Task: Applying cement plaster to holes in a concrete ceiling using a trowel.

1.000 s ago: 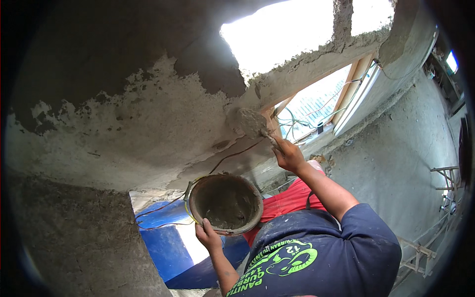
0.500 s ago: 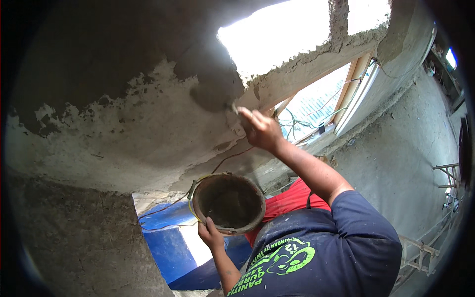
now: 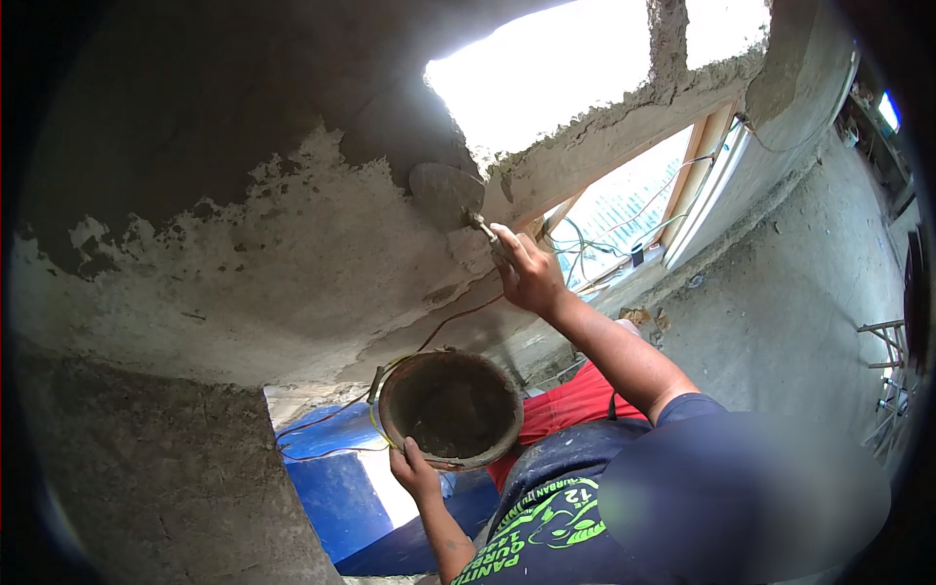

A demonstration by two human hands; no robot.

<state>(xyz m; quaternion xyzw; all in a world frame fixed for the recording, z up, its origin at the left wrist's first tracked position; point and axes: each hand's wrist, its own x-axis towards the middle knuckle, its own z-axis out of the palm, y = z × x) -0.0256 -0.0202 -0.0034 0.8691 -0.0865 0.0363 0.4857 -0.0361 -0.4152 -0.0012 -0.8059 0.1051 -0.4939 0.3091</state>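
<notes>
In my right hand point(image 3: 531, 270) is the handle of a trowel point(image 3: 447, 193), my fingers closed around it. The trowel's broad, rounded blade lies at or just off the wall point(image 3: 322, 253), below the bright opening; contact cannot be told. Dark wet mortar point(image 3: 175, 127) covers the upper wall and ends in a ragged edge over paler plaster. With my left hand point(image 3: 417, 474) I grip the rim of a round bucket point(image 3: 385, 414), thumb over the edge. The bucket is tipped so its dark inside shows, with some mortar within.
A window frame point(image 3: 697, 175) with loose green and red wires stands right of the trowel. Blue surfaces point(image 3: 336, 497) show through a lower opening. A rough wall edge point(image 3: 146, 468) is at lower left, wooden scaffolding point(image 3: 885, 343) at far right.
My right hand has come down and slightly right. The trowel blade, blurred against the wall before, now shows plainly. The bucket stays nearly in place.
</notes>
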